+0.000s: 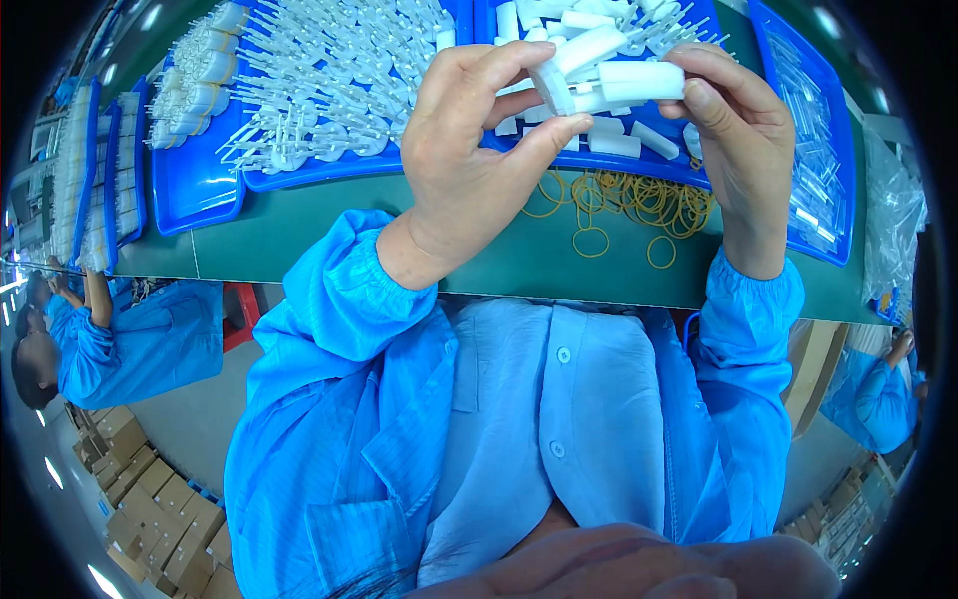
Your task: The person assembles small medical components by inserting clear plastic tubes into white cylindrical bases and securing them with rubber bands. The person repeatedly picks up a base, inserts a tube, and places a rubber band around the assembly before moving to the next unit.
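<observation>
The white base (553,88) is pinched by the left hand (454,140), the white tube (641,82) by the right hand (748,120); straight alignment and light pressure are advised.

Your left hand (459,150) pinches a white base (556,90); your right hand (743,130) holds 1 tube (639,81) on it, 1 more tube (591,48) alongside. Blue trays (349,175) of white parts (329,75) behind. Yellow bands (644,205) loose on green table (479,265). 1 co-worker (150,339) left, boxes (165,519) below.
</observation>
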Tool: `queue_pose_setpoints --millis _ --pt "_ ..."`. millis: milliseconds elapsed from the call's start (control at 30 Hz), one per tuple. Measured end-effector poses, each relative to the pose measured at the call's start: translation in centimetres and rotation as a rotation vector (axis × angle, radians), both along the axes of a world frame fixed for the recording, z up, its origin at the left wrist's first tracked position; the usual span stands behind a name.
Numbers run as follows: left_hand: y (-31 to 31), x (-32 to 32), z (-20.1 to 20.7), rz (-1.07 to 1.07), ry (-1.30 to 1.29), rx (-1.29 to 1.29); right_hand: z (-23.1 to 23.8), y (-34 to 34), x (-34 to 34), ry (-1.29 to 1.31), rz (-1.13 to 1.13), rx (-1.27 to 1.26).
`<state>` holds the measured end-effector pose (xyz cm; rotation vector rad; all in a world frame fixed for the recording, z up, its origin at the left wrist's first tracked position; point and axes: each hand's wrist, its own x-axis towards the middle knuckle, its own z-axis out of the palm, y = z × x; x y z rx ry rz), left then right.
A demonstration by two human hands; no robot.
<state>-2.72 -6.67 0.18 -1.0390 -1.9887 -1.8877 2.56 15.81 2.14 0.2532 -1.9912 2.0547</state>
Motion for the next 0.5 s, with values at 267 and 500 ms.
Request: queue_pose_setpoints --millis 267,500 --pt "0.1 0.1 -0.5 -0.109 -0.003 0.050 0.4 -1.4 0.3 0.176 -0.112 0.418" --pt "0.0 -0.3 -0.5 -0.355 -0.413 0.177 1.5 -1.2 0.0 0.299 -0.267 0.348"
